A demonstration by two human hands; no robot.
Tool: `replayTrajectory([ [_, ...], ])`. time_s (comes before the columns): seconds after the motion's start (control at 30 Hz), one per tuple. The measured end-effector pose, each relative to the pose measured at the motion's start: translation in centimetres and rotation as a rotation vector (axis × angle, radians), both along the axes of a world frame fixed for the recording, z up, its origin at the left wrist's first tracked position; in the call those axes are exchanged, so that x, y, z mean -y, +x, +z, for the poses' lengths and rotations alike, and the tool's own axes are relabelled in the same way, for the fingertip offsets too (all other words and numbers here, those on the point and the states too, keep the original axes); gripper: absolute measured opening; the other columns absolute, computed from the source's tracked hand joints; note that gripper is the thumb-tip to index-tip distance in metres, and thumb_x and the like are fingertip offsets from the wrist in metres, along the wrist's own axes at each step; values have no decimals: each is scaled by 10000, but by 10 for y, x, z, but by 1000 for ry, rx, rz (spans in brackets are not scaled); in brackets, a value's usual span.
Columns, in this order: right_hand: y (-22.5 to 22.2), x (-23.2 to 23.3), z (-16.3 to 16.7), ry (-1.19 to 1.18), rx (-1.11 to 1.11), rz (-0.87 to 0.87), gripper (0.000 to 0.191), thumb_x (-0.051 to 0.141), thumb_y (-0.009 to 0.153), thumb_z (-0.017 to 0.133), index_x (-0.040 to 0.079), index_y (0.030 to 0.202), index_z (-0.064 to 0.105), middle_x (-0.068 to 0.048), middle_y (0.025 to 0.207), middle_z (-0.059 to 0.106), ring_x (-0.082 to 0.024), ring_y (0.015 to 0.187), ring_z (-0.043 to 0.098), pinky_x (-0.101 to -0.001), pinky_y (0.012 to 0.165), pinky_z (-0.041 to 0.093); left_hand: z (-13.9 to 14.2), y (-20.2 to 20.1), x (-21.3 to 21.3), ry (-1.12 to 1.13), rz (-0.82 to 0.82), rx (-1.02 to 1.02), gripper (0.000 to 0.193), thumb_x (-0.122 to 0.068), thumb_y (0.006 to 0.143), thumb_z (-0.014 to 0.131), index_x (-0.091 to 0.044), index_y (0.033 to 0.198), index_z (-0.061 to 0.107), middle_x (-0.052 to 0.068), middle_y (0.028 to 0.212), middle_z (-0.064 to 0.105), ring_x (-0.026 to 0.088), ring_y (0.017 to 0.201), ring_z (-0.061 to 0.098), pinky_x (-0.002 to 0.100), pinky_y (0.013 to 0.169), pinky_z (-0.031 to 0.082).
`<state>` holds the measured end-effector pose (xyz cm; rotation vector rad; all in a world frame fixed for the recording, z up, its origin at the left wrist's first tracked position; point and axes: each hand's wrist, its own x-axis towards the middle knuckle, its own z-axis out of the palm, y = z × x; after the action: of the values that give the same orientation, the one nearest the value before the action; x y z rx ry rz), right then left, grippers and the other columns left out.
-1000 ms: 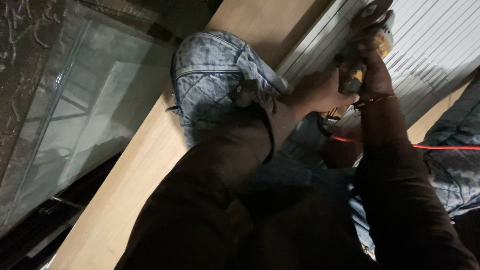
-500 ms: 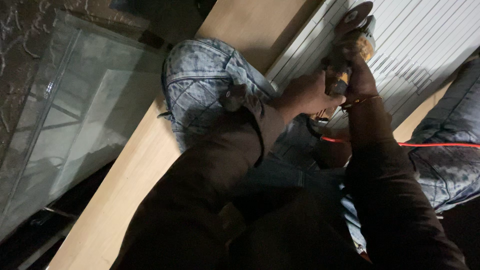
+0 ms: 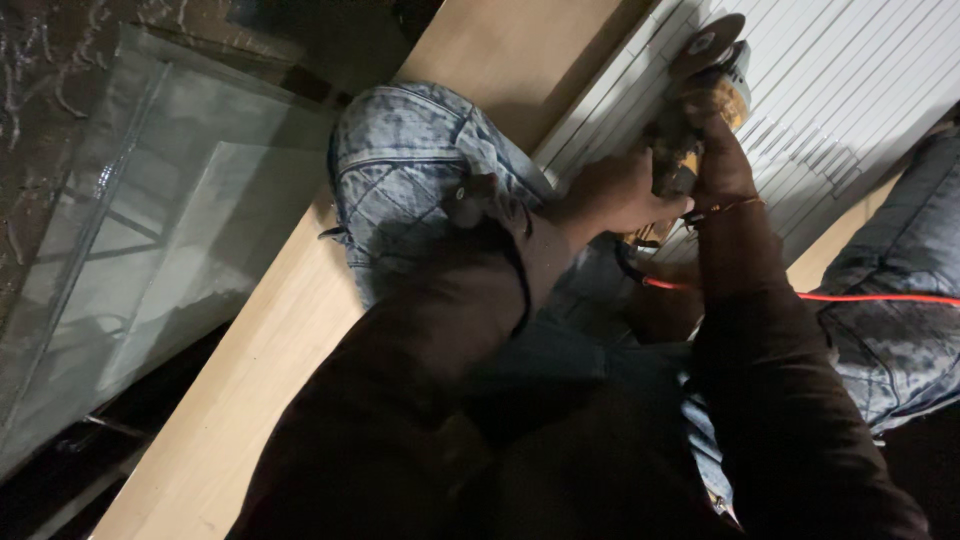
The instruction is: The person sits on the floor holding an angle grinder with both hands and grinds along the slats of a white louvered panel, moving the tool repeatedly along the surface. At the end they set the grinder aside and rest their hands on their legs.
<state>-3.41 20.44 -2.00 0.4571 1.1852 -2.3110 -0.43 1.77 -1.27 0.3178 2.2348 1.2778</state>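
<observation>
Since half a second ago, the yellow-bodied angle grinder with its grey disc [image 3: 712,70] is sitting slightly further along the white ribbed panel [image 3: 860,90], suggesting the pass is advancing. The left hand [image 3: 615,190] is closed around the grinder's rear body; the right hand [image 3: 715,150] is wrapped tight over its head. A red cord [image 3: 860,297] is trailing rightward. The panel is lying on a pale wooden board [image 3: 250,370]. Glass sheets [image 3: 150,220] are leaning at left in dim surroundings.

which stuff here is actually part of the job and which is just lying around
In use:
- angle grinder, gripped by the left hand and right hand
- white slatted panel under its disc
- red cord

Lying about:
- glass sheets
- wooden board under the person's knee
</observation>
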Motion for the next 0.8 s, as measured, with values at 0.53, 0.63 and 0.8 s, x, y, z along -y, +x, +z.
replayTrajectory([
  [0.53,9,-10,24,147,-7,-139,361,203,1057,700,67,1352,543,-90,1133,640,-253,1041,638,-410,1042,591,9,1,-12,110,-15,-35,1003,-742,703,703,14,1335,517,181,994,763,346,880,772,464,786,611],
  [0.63,9,-4,28,210,42,-168,437,231,983,677,83,1376,556,-102,1193,666,-288,1108,682,-418,979,594,9,3,-11,106,-19,-37,1032,-739,708,700,38,1355,492,192,970,764,344,859,776,456,777,613],
  [0.8,3,-2,22,120,16,-120,433,199,1014,659,64,1407,539,-100,1236,661,-288,1135,678,-424,1017,584,9,6,-8,70,20,-37,1010,-719,719,707,48,1348,516,206,1018,764,370,909,768,470,810,606],
])
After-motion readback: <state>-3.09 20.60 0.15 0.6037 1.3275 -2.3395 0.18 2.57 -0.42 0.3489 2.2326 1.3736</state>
